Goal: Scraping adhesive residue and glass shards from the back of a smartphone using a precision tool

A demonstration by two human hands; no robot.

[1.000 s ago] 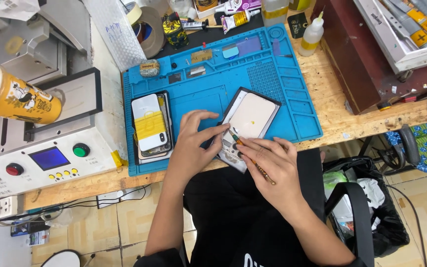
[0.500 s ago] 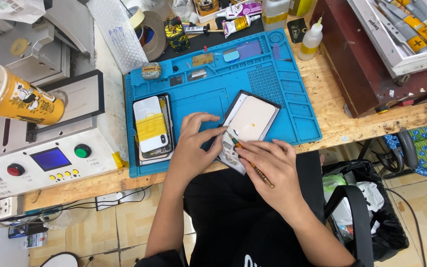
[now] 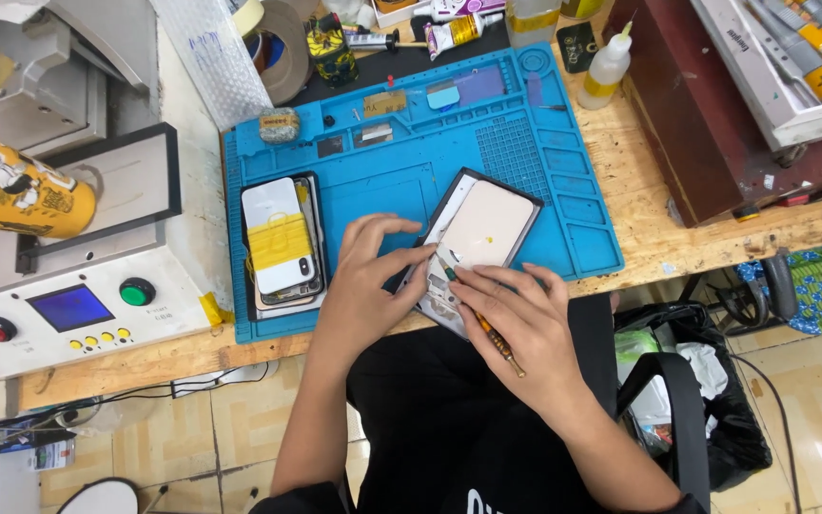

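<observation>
1. Your left hand [image 3: 365,286] rests on the near edge of the blue silicone work mat [image 3: 411,181], its fingers [image 3: 387,228] spread and curled against the left side of the opened phone [image 3: 473,247], steadying it
2. Your right hand [image 3: 516,328] sits just at the mat's near edge, its fingers closed narrowly around a thin screwdriver [image 3: 482,324] with an orange-brown handle; the tip meets the phone's exposed lower part, and the handle runs back over your hand toward you
3. The opened phone lies tilted on the mat's near middle, its pale panel facing up, the lower end reaching past the mat's near edge
4. On the mat's left part lies a stack of phones [image 3: 283,243], the top one white with a yellow band across it
5. Small parts sit in the mat's far compartments, and a small squeeze bottle [image 3: 606,67] stands on the wooden counter [image 3: 649,228] just beyond the mat's far right corner
6. Left of the mat, a white machine [image 3: 68,305] shows a blue screen, a green button and a red button; an orange can [image 3: 16,190] lies farther left above it
</observation>
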